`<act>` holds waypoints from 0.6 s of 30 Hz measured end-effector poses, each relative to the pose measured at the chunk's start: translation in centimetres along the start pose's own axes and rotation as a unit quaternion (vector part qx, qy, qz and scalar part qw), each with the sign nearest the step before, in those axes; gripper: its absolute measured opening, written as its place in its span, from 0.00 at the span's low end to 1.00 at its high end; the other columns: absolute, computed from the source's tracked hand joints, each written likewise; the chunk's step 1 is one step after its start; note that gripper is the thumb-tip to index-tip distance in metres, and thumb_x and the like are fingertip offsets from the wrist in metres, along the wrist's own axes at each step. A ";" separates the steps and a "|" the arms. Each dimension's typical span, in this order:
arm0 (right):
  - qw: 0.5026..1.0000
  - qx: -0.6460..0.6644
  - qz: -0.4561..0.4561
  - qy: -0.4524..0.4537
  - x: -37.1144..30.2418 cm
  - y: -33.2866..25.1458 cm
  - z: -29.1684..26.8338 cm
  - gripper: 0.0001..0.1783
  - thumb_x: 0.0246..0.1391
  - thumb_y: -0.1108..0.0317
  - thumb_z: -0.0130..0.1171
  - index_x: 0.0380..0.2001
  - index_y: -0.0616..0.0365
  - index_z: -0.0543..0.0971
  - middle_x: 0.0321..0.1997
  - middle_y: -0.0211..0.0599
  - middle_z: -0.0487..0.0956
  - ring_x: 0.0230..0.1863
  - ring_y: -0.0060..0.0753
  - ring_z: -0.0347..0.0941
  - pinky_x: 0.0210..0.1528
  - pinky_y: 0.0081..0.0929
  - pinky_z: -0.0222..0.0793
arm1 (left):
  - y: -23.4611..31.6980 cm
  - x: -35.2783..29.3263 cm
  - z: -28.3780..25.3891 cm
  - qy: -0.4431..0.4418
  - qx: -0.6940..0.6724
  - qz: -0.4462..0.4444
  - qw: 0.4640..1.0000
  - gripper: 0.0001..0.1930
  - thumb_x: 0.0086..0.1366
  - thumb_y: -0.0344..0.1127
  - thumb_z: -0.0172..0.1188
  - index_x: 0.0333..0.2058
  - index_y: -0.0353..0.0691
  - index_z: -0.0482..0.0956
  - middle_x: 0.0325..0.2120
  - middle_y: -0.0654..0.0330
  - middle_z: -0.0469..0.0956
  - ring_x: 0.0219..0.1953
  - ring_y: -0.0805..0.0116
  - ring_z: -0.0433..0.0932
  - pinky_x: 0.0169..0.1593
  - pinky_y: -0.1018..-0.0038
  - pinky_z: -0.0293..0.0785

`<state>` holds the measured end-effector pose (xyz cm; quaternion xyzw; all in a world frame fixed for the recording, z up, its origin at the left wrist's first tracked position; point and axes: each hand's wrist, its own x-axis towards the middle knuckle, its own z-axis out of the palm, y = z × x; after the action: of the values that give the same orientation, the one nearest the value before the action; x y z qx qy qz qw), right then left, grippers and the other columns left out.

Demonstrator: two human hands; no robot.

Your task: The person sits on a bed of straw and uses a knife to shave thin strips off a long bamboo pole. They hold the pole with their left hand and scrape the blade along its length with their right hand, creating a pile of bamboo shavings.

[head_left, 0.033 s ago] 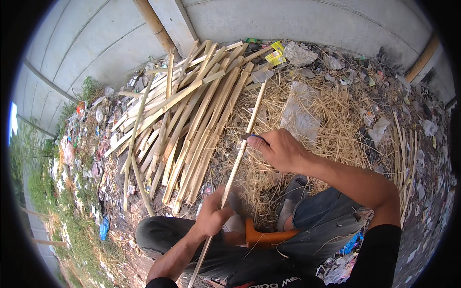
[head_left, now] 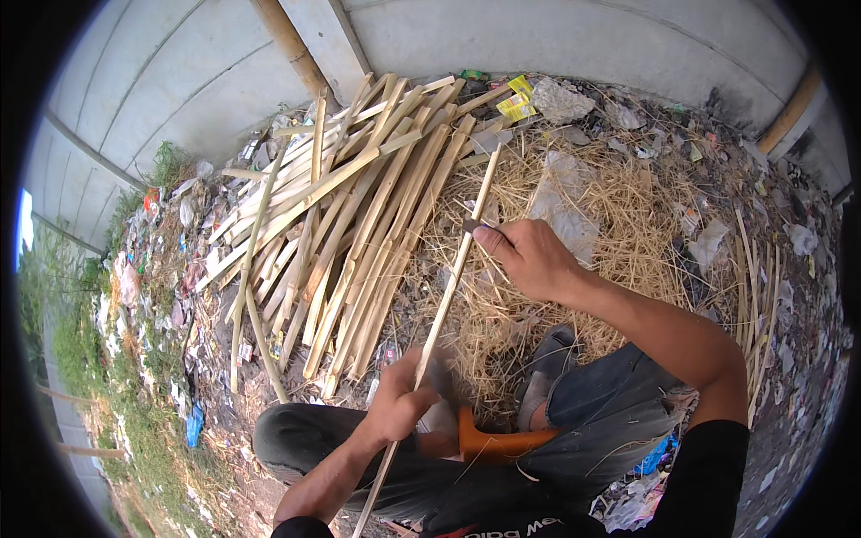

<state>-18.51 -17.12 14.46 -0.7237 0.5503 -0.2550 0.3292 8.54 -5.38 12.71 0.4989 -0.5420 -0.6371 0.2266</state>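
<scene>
A long, thin bamboo strip (head_left: 448, 300) slants from beneath my left forearm, across my lap, up toward the wood shavings. My left hand (head_left: 399, 403) is wrapped round its lower half. Farther up, my right hand (head_left: 534, 258) grips a small knife (head_left: 471, 225), its short dark blade lying across the strip; the handle is hidden in my fingers. Left of the strip lies a large pile of split bamboo pieces (head_left: 359, 233). Pale curled shavings (head_left: 628, 255) cover the ground beyond and right of my feet.
An orange plastic piece (head_left: 502, 444) sits between my legs. Several thin strips (head_left: 753, 296) lie at the right. A concrete wall (head_left: 574, 45) with bamboo poles (head_left: 291, 45) stands behind. Litter and a rock (head_left: 561, 100) lie along its foot; green weeds (head_left: 81, 359) grow at left.
My right hand and the knife have moved a short way up the strip, away from me. My left hand keeps its place, and the strip has barely shifted.
</scene>
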 end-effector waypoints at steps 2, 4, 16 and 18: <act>1.000 0.024 0.010 -0.009 -0.3 -0.3 0.2 0.37 0.72 0.43 0.46 0.19 0.65 0.79 0.14 0.53 0.74 0.20 0.57 0.76 0.26 0.49 0.68 | 0.2 0.0 0.2 0.003 0.000 0.003 1.000 0.30 0.49 0.24 0.55 0.56 0.35 0.74 0.15 0.70 0.65 0.17 0.79 0.64 0.23 0.78 0.58; 0.997 0.041 -0.064 -0.034 -2.3 -1.4 2.3 0.37 0.71 0.42 0.46 0.20 0.64 0.79 0.15 0.55 0.75 0.21 0.59 0.77 0.27 0.51 0.68 | 0.5 0.4 0.1 0.005 -0.007 -0.001 1.000 0.30 0.50 0.25 0.57 0.56 0.35 0.74 0.23 0.67 0.70 0.25 0.76 0.68 0.31 0.76 0.62; 0.991 0.013 -0.099 -0.092 -4.2 -1.9 4.4 0.37 0.72 0.43 0.47 0.17 0.64 0.78 0.10 0.47 0.72 0.14 0.49 0.73 0.19 0.44 0.64 | -1.1 0.5 0.2 0.024 0.011 0.036 0.999 0.31 0.49 0.25 0.58 0.57 0.36 0.74 0.18 0.69 0.68 0.19 0.79 0.66 0.24 0.79 0.60; 0.998 0.025 -0.037 -0.053 -2.0 -1.2 2.3 0.37 0.72 0.43 0.47 0.18 0.64 0.78 0.12 0.49 0.74 0.16 0.52 0.74 0.22 0.47 0.66 | -0.6 0.4 0.0 0.019 0.013 0.021 1.000 0.32 0.48 0.26 0.58 0.57 0.36 0.74 0.19 0.69 0.70 0.20 0.79 0.67 0.25 0.79 0.61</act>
<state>-16.55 -14.51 13.86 -0.7477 0.4980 -0.2423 0.3664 8.53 -5.53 12.04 0.5020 -0.5561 -0.6160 0.2436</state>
